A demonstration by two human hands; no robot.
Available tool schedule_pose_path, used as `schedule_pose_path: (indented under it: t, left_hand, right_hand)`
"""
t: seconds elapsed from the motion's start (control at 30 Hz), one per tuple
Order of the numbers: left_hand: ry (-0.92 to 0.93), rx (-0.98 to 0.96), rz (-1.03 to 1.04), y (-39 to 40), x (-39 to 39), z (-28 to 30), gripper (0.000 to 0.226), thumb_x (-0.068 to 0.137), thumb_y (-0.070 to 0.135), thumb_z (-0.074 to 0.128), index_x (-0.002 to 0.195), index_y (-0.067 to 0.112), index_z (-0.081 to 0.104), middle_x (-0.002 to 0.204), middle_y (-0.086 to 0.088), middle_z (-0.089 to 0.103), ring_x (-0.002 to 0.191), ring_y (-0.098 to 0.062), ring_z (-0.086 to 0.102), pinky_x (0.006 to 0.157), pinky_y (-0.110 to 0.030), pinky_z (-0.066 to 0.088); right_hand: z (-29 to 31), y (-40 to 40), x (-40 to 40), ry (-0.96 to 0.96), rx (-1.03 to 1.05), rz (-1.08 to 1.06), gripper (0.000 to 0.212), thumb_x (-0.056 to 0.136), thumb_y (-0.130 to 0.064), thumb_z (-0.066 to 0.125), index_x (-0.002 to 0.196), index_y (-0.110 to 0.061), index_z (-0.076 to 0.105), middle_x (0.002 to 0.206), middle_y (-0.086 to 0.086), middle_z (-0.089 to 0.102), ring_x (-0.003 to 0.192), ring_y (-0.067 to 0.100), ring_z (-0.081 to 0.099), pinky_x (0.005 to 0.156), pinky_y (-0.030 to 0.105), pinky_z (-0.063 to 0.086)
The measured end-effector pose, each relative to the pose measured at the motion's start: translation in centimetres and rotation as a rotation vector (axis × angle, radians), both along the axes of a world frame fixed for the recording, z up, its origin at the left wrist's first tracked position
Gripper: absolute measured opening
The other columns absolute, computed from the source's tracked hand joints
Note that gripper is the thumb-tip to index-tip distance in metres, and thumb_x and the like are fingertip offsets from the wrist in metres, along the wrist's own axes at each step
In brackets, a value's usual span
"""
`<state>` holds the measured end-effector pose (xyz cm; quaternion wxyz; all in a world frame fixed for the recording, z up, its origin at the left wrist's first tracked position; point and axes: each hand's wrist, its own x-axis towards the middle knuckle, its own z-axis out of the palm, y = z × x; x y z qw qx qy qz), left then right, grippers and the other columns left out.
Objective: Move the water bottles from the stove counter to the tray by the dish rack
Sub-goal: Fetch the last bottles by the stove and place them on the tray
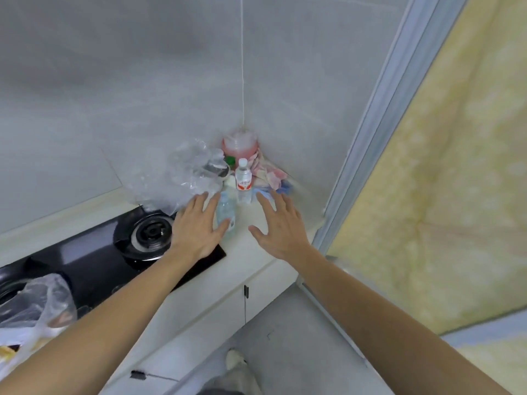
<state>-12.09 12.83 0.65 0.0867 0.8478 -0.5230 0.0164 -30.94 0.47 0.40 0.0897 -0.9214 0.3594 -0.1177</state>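
Note:
Two clear water bottles stand in the counter corner to the right of the stove. The nearer one has a pale blue label [224,212]; my left hand [196,226] is spread just left of it, thumb reaching across its lower part, fingers not closed. Behind it stands a bottle with a white cap and red label [243,181]. My right hand [278,223] hovers open to the right of both bottles, holding nothing. No tray or dish rack is in view.
A black gas stove [142,238] lies left of the bottles. Crumpled clear plastic [188,172], a pink container [240,145] and coloured cloths [271,175] crowd the corner. A plastic bag [31,309] sits at lower left. A sliding door frame [370,132] bounds the right.

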Motion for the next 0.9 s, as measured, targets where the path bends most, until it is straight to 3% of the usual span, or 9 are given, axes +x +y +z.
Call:
schedule_pose_path:
  t: [0.23, 0.43, 0.53, 0.67, 0.77, 0.9]
  left_hand:
    - [0.068, 0.015, 0.08, -8.3, 4.2, -1.4, 0.072, 0.099, 0.061, 0.036, 0.161, 0.027, 0.02, 0.166, -0.009, 0.026, 0.152, -0.03, 0.023, 0.122, -0.048, 0.025]
    - [0.087, 0.093, 0.116, -11.6, 5.6, -2.5, 0.075, 0.097, 0.066, 0.026, 0.163, 0.033, 0.01, 0.169, -0.005, 0.017, 0.155, -0.027, 0.015, 0.121, -0.046, 0.023]
    - [0.137, 0.149, 0.172, -12.6, 5.5, -3.8, 0.075, 0.099, 0.066, 0.033, 0.162, 0.037, 0.004, 0.17, -0.001, 0.01, 0.157, -0.024, 0.009, 0.122, -0.046, 0.02]
    - [0.193, 0.272, 0.262, -13.7, 5.1, -5.4, 0.076, 0.098, 0.068, 0.032, 0.162, 0.039, 0.003, 0.168, -0.001, 0.015, 0.155, -0.024, 0.016, 0.119, -0.048, 0.027]
    - [0.221, 0.354, 0.315, -14.0, 4.8, -6.8, 0.074, 0.099, 0.066, 0.032, 0.16, 0.035, 0.006, 0.156, -0.004, 0.03, 0.143, -0.026, 0.036, 0.107, -0.048, 0.041]
    - [0.233, 0.268, 0.38, -14.4, 4.2, -7.6, 0.044, 0.102, 0.055, 0.035, 0.138, 0.03, 0.031, 0.132, -0.002, 0.043, 0.118, -0.025, 0.053, 0.078, -0.044, 0.056]
  right_hand:
    - [-0.5, -10.8, 6.3, 0.031, 0.0, 0.057, 0.083, 0.091, -0.059, 0.06, 0.161, -0.031, 0.024, 0.165, 0.009, 0.025, 0.15, 0.042, 0.024, 0.115, 0.056, 0.037]
    - [-0.7, -16.6, 12.0, 0.085, 0.057, 0.148, 0.078, 0.091, -0.052, 0.062, 0.159, -0.035, 0.026, 0.161, 0.008, 0.028, 0.146, 0.037, 0.028, 0.11, 0.056, 0.04]
    - [-1.2, -19.5, 14.2, 0.101, 0.076, 0.218, 0.078, 0.091, -0.049, 0.062, 0.159, -0.036, 0.025, 0.159, 0.008, 0.028, 0.144, 0.036, 0.029, 0.104, 0.053, 0.046]
    - [-2.5, -23.0, 16.8, 0.181, 0.082, 0.348, 0.08, 0.092, -0.048, 0.061, 0.16, -0.037, 0.021, 0.164, 0.006, 0.019, 0.144, 0.038, 0.03, 0.088, 0.049, 0.053]
    - [-3.6, -24.9, 18.5, 0.279, 0.115, 0.423, 0.082, 0.093, -0.044, 0.062, 0.16, -0.036, 0.016, 0.165, 0.008, 0.018, 0.143, 0.041, 0.036, 0.09, 0.048, 0.052]
    - [-4.5, -26.5, 19.5, 0.339, 0.092, 0.465, 0.063, 0.097, -0.036, 0.058, 0.153, -0.032, 0.029, 0.147, 0.012, 0.038, 0.132, 0.039, 0.047, 0.078, 0.042, 0.046]
